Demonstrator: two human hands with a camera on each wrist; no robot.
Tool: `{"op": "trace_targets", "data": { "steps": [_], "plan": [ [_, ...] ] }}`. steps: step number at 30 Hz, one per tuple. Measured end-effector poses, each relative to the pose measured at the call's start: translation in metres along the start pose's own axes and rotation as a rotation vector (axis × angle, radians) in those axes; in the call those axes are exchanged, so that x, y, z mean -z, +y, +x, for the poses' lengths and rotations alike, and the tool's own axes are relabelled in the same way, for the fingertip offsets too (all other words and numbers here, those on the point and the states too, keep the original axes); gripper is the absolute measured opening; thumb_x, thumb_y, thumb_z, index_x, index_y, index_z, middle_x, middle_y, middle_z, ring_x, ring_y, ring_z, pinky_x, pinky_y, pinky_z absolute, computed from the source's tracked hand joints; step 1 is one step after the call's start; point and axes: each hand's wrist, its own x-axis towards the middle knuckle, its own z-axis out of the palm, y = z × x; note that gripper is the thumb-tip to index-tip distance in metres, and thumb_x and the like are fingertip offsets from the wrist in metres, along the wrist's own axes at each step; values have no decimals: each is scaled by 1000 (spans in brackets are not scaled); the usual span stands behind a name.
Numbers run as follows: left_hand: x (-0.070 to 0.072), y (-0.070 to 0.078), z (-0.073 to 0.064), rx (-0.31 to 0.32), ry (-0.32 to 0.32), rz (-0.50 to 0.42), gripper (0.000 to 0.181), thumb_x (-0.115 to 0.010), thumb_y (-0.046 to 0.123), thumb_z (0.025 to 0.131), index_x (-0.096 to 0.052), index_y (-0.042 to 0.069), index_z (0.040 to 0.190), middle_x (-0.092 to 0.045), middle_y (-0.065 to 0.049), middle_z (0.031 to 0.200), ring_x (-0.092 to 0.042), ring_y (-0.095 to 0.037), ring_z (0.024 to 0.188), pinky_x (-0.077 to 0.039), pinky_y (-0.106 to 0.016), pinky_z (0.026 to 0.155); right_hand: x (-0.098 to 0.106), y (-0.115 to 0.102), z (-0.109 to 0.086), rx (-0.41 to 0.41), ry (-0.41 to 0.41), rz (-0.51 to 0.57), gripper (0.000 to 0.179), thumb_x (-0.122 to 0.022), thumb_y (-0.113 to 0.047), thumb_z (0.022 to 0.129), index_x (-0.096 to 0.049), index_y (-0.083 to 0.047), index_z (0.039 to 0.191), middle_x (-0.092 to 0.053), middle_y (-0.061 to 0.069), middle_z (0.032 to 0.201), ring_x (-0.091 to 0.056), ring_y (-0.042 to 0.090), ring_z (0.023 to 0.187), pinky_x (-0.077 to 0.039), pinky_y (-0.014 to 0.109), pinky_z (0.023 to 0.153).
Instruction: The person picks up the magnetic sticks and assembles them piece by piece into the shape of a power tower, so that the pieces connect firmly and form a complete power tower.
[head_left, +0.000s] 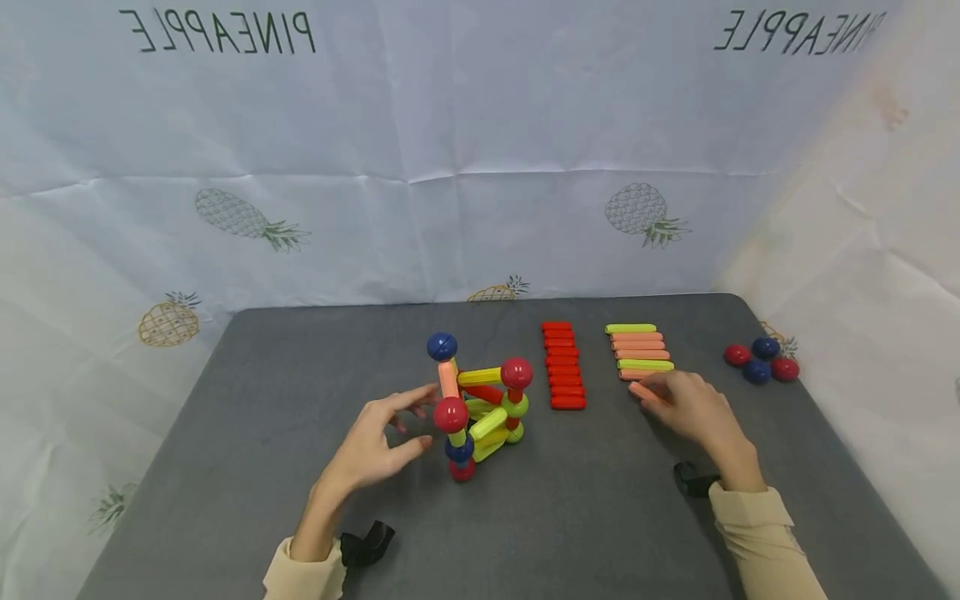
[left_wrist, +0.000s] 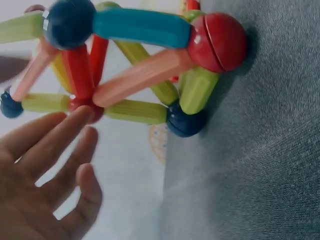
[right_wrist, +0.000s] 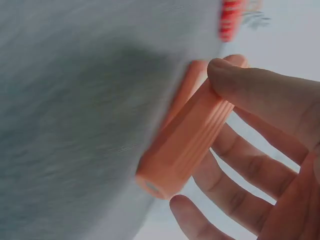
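A frame of coloured magnetic rods and balls (head_left: 487,423) stands on the table. My left hand (head_left: 367,454) is beside its left side, fingers spread and slightly bent, holding nothing. In the left wrist view a fingertip overlaps a red ball (left_wrist: 82,106) of the frame; whether they touch I cannot tell. My right hand (head_left: 697,408) pinches an orange magnetic rod (right_wrist: 187,135) between thumb and fingers, at the near end of a column of orange and yellow-green rods (head_left: 641,354). Another orange rod (right_wrist: 187,90) lies just behind it in the right wrist view.
Between the frame and my right hand, several red rods (head_left: 564,361) lie in a column. Red and blue balls (head_left: 757,372) sit together near the right edge of the grey table (head_left: 570,517). A pineapple-print cloth (head_left: 487,133) hangs behind the table.
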Motion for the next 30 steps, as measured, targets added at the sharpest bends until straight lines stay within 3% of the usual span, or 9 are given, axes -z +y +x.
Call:
{"op": "trace_targets", "data": {
  "steps": [3, 7, 11, 14, 16, 21, 25, 28, 30],
  "plan": [
    [-3, 7, -3, 41, -80, 47, 72, -81, 31, 83, -55, 8, 146, -70, -7, 132, -63, -23, 101, -54, -34, 75, 9, -13, -2, 45, 51, 7, 31, -76, -24, 93, -75, -4, 117, -77, 14, 97, -68, 21, 77, -54, 41, 59],
    [-11, 16, -1, 87, -111, 122, 88, -86, 48, 78, -51, 13, 151, -62, -6, 145, -64, -26, 119, -58, -48, 91, 21, -38, -5, 184, 161, 62, 26, -79, -20, 90, -77, -8, 112, -76, 7, 89, -65, 15, 71, -50, 28, 56],
    [-16, 19, 3, 103, -120, 97, 68, -86, 43, 80, -62, 18, 138, -71, -1, 127, -67, -27, 111, -59, -44, 84, 32, -64, -10, 335, 268, 147, 27, -83, -16, 86, -78, -15, 112, -74, -5, 88, -65, 5, 74, -57, 26, 67],
    [-15, 19, 5, 122, -145, 49, 44, -83, 36, 84, -69, 16, 120, -73, 2, 103, -66, -26, 92, -56, -34, 68, 42, -83, -16, 388, 298, 227, 30, -84, -14, 84, -77, -20, 113, -74, -11, 92, -66, -1, 79, -60, 27, 75],
    [-13, 18, 7, 129, -169, 30, 37, -82, 34, 86, -70, 12, 113, -73, 1, 96, -65, -24, 88, -54, -30, 66, 49, -96, -21, 406, 307, 291, 33, -85, -13, 84, -76, -23, 113, -75, -12, 94, -67, -3, 82, -61, 26, 78],
    [-7, 16, 8, 101, -196, 18, 32, -80, 30, 88, -69, 10, 110, -71, 0, 92, -64, -20, 85, -55, -31, 68, 64, -129, -33, 511, 374, 432, 38, -87, -5, 78, -76, -23, 109, -74, -13, 92, -67, -1, 85, -57, 23, 75],
    [-9, 16, 7, 88, -182, 30, 35, -80, 31, 87, -69, 11, 112, -69, 0, 90, -62, -21, 84, -54, -30, 67, 69, -150, -37, 692, 430, 542, 38, -86, 1, 75, -75, -17, 107, -74, -8, 89, -67, 1, 84, -44, 21, 67],
    [-13, 16, 7, 103, -167, 33, 37, -80, 35, 87, -69, 12, 113, -69, 1, 91, -63, -22, 86, -53, -30, 66, 69, -161, -36, 813, 429, 618, 37, -84, 4, 75, -74, -12, 107, -74, -2, 89, -67, 4, 82, -45, 21, 69],
    [-15, 15, 7, 113, -155, 27, 37, -81, 36, 87, -69, 12, 113, -71, 2, 91, -64, -23, 86, -53, -30, 65, 67, -167, -35, 828, 402, 640, 38, -84, 5, 75, -74, -11, 108, -74, -2, 91, -67, 5, 83, -49, 18, 74]
  ]
}}
